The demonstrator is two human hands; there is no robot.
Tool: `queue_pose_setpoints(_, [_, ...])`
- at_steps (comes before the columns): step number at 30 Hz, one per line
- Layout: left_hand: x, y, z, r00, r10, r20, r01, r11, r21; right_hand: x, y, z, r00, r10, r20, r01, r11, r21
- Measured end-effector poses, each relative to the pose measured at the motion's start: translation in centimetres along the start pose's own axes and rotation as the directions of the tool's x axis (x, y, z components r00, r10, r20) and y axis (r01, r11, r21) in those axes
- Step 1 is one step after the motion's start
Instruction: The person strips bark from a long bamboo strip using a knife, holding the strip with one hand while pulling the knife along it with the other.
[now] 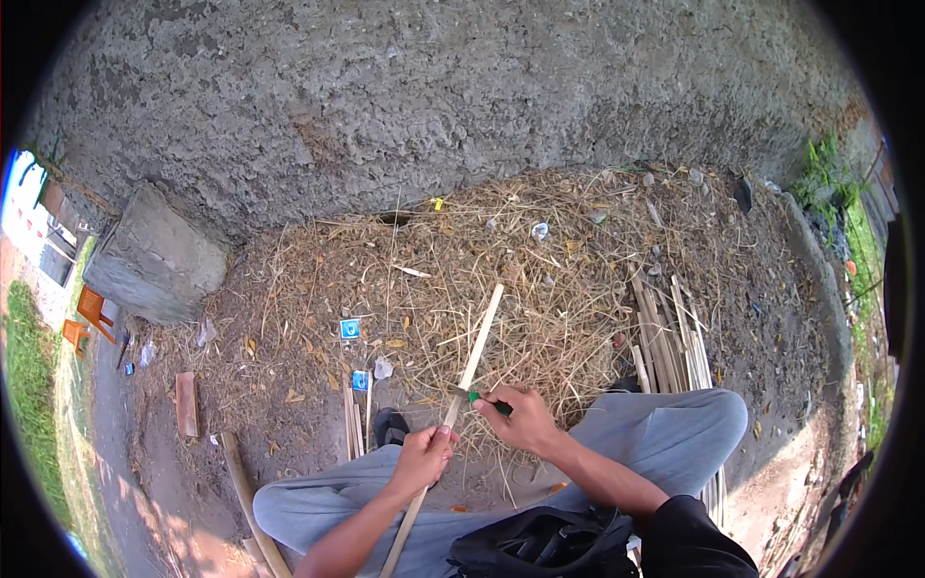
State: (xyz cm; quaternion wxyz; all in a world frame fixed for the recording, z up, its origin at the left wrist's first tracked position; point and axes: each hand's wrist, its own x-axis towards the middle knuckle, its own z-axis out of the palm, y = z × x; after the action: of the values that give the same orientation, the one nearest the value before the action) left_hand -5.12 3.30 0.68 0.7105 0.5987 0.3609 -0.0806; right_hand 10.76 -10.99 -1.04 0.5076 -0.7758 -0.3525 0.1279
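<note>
A long pale wooden strip (479, 345), perhaps split bamboo, slants from my lap up over the ground in front of me. My left hand (424, 456) is closed round it below its middle. In my right hand (518, 418) is a knife (473, 396) with a green handle. Its short dark blade lies across the strip, just above my left hand. How firmly the blade presses on the wood I cannot tell. Fingers of my right hand wrap the handle and hide most of it.
Straw-like shavings (549, 328) cover the ground up to a rough grey wall (434, 106). Bundled strips (665, 332) lie by my right knee, a few more (354, 419) by my left foot. At left are a concrete block (159, 255), a brick (187, 405) and a thick pole (252, 501).
</note>
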Motion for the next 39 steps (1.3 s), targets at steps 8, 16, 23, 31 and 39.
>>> queue_pose_setpoints(8, [0.5, -1.3, 0.2, 0.991, 0.121, -0.058, -0.116, 0.99, 0.084, -0.5, -0.6, 1.0, 0.985, -0.14, 0.099, 0.148, 0.986, -0.078])
queue_pose_setpoints(16, [0.1, -1.7, 0.9, 0.914, 0.389, -0.118, -0.264, 0.788, 0.556, -1.0, 0.6, 2.0, 0.97, -0.242, 0.004, 0.239, 0.954, -0.18])
queue_pose_setpoints(23, [0.3, -1.2, 1.0, 0.915, 0.381, -0.133, -0.251, 0.795, 0.552, -0.5, 1.5, 2.6, 0.961, -0.27, -0.061, 0.256, 0.951, -0.172])
queue_pose_setpoints(31, [0.3, -0.5, 2.2, 0.885, 0.437, -0.161, -0.257, 0.746, 0.615, -0.3, 2.1, 2.7, 0.965, -0.247, -0.088, 0.234, 0.963, -0.135])
queue_pose_setpoints(39, [0.2, -1.8, 2.7, 0.908, 0.404, -0.108, -0.26, 0.747, 0.612, 2.1, 3.5, 1.1, 0.997, -0.008, -0.079, -0.008, 0.978, -0.208])
